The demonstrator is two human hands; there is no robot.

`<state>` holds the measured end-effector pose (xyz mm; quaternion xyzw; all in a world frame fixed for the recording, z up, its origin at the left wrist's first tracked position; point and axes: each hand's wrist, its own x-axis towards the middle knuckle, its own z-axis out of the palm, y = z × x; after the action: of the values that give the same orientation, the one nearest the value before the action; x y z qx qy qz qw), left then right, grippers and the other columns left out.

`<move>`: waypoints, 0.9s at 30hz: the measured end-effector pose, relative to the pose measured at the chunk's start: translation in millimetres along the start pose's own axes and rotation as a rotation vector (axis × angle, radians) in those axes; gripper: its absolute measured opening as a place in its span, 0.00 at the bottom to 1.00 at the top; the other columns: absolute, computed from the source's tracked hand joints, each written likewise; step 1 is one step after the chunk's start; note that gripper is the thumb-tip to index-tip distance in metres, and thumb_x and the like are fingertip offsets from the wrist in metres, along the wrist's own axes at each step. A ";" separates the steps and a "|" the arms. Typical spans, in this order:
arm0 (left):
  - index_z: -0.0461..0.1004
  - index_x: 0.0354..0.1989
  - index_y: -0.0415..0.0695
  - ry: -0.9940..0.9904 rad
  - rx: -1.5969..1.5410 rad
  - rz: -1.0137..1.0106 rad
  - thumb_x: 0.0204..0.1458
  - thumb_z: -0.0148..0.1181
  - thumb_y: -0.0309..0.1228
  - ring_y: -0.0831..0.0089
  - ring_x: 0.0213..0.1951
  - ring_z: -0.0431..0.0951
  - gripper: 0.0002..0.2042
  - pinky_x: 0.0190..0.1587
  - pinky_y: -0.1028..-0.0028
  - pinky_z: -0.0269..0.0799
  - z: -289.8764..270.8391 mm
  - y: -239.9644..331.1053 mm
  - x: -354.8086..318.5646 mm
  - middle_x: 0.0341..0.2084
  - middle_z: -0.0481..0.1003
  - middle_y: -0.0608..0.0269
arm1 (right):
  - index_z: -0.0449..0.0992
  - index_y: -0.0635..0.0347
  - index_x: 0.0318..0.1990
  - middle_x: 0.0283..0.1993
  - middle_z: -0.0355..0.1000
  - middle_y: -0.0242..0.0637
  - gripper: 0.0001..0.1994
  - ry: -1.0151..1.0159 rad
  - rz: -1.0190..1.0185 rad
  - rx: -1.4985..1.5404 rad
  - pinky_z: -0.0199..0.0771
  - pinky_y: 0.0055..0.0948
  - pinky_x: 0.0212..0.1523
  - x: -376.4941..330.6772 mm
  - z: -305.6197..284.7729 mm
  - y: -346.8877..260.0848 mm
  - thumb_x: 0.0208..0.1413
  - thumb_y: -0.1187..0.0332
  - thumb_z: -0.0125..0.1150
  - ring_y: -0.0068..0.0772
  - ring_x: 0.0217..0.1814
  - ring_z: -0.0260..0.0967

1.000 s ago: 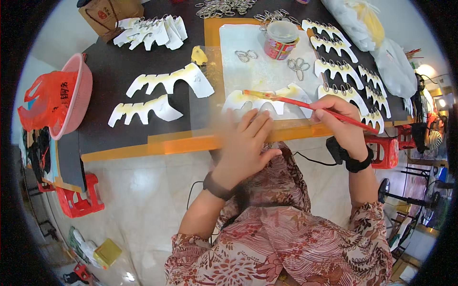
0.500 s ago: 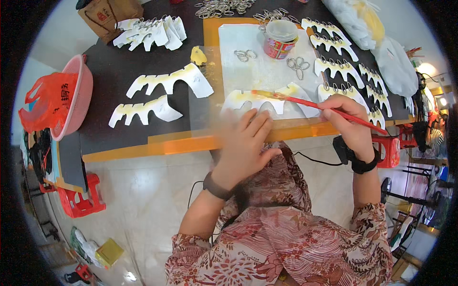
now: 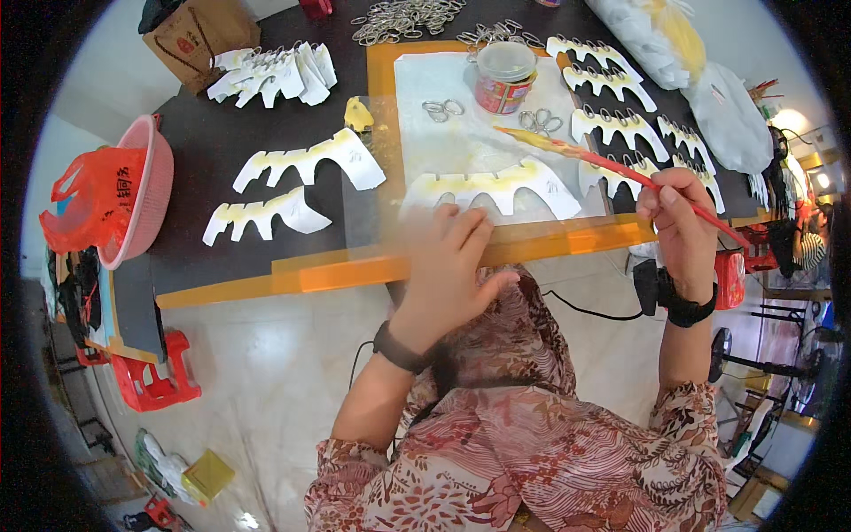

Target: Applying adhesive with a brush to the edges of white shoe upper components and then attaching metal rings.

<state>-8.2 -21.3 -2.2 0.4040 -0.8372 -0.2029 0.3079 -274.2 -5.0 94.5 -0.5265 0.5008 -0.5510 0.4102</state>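
Since the earlier frames the red-handled brush [image 3: 620,168], pinched in the right hand [image 3: 678,217], has been swung far-left toward the lidded paint tin [image 3: 503,78], off the yellow-edged white cutout [image 3: 492,188] pinned flat by the open left hand [image 3: 452,257]; reload judged likely.

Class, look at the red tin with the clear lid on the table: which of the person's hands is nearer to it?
The right hand, holding the red paintbrush whose tip points toward the tin. The left hand rests lower down, by the white cutout.
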 end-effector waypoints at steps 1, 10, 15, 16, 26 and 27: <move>0.69 0.47 0.42 0.007 0.031 0.001 0.38 0.65 0.46 0.55 0.55 0.60 0.29 0.59 0.44 0.39 0.0 0.8 -0.1 0.50 0.67 0.60 | 0.70 0.67 0.40 0.29 0.68 0.34 0.08 0.018 0.051 0.139 0.66 0.22 0.33 -0.5 -3.7 0.9 0.57 0.73 0.47 0.25 0.30 0.65; 0.69 0.47 0.43 -0.046 0.239 0.064 0.36 0.67 0.39 0.53 0.53 0.61 0.27 0.58 0.45 0.46 -21.0 26.7 11.0 0.51 0.65 0.55 | 0.70 0.67 0.40 0.24 0.65 0.29 0.13 0.122 0.213 0.504 0.64 0.21 0.27 10.7 -50.0 11.2 0.61 0.64 0.46 0.23 0.24 0.62; 0.65 0.52 0.40 -0.019 0.373 0.081 0.38 0.65 0.36 0.52 0.53 0.63 0.29 0.58 0.52 0.50 -54.7 21.8 75.9 0.50 0.65 0.47 | 0.71 0.65 0.41 0.26 0.68 0.30 0.12 0.126 0.247 0.488 0.70 0.21 0.32 30.6 -66.9 22.5 0.60 0.64 0.48 0.23 0.27 0.67; 0.64 0.53 0.40 -0.021 0.364 0.109 0.39 0.65 0.36 0.52 0.53 0.65 0.30 0.58 0.54 0.53 -59.5 13.2 101.9 0.50 0.65 0.45 | 0.71 0.65 0.41 0.26 0.69 0.30 0.12 0.135 0.237 0.457 0.70 0.21 0.32 35.9 -65.4 20.4 0.60 0.64 0.49 0.23 0.28 0.67; 0.57 0.58 0.33 -0.334 0.262 -0.270 0.37 0.67 0.37 0.53 0.52 0.69 0.39 0.52 0.66 0.65 -50.1 -14.6 212.2 0.49 0.68 0.40 | 0.71 0.64 0.38 0.28 0.70 0.33 0.12 0.137 0.184 0.296 0.71 0.22 0.34 74.2 -11.6 6.0 0.57 0.62 0.53 0.23 0.29 0.69; 0.57 0.59 0.34 -0.304 0.224 -0.265 0.37 0.67 0.38 0.53 0.51 0.70 0.39 0.52 0.67 0.65 -46.2 -19.4 214.3 0.48 0.69 0.41 | 0.71 0.64 0.38 0.28 0.70 0.33 0.12 0.148 0.188 0.299 0.71 0.22 0.34 78.4 -6.2 7.4 0.57 0.62 0.53 0.23 0.29 0.69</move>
<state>-69.8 -208.7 95.3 0.5067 -0.8309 -0.2061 0.1020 -289.5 -82.2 100.8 -0.3687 0.4889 -0.6159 0.4957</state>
